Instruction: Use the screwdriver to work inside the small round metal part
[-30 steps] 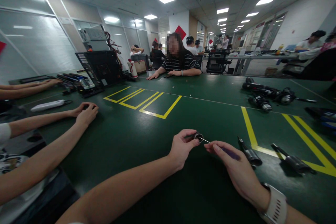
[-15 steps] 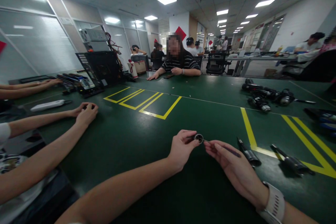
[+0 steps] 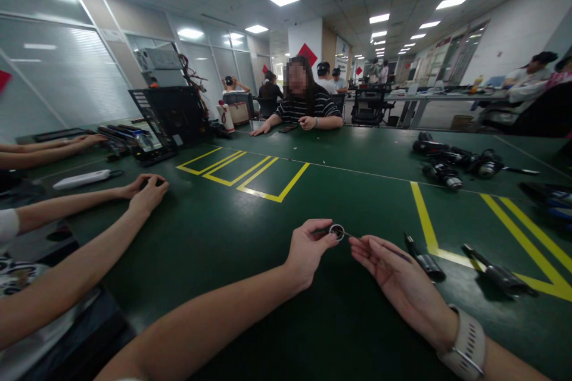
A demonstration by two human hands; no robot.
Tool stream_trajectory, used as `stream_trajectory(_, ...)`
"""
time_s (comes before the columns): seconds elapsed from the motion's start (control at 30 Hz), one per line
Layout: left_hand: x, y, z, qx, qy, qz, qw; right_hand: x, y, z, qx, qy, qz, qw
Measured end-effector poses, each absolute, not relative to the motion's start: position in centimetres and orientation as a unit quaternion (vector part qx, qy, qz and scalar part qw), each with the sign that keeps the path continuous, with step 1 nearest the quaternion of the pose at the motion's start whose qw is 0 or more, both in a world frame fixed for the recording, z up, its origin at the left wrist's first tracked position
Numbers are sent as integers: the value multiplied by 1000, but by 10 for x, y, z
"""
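Note:
Near the front middle of the table, my left hand (image 3: 308, 250) is closed, thumb and fingers pinching a small round metal ring part (image 3: 336, 233) whose open end faces me. My right hand (image 3: 388, 268), wearing a pale watch, is closed on a thin metal tool (image 3: 351, 235). Its slim tip reaches the ring's opening, and a dark end shows past the fingers; whether it is a screwdriver or tweezers I cannot tell. Just right of that hand lies a dark metal cylinder with a narrow shaft (image 3: 426, 262). A similar shafted part (image 3: 500, 274) rests farther right.
Yellow tape (image 3: 279, 197) marks the green table (image 3: 214, 238). Several black tool parts (image 3: 447, 161) lie at the back right. At left are a co-worker's hands (image 3: 149, 190), a white device (image 3: 83, 179) and a black computer case (image 3: 174, 113). A person (image 3: 308, 104) sits opposite.
My left hand and the ring have shifted slightly left and up. My right hand has moved slightly right, showing more of the thin tool between them. The person opposite has lowered one hand.

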State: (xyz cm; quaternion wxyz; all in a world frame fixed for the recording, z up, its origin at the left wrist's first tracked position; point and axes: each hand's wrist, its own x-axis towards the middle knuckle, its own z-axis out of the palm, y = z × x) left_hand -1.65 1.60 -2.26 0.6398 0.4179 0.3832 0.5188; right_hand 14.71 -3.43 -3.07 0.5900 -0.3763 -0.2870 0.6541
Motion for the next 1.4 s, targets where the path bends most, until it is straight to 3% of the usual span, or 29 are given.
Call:
stream_trajectory(0.17, -17, 20, -29, 435, 402, 530, 607, 141, -41, -28, -426, -343, 584, 600)
stream_trajectory(0.57, -17, 22, -35, 470, 415, 520, 580, 136, -50, -25, -541, -536, 396, 513)
stream_trajectory(1.4, -13, 23, -34, 487, 422, 528, 554, 136, -53, -34, -503, -673, 262, 474)
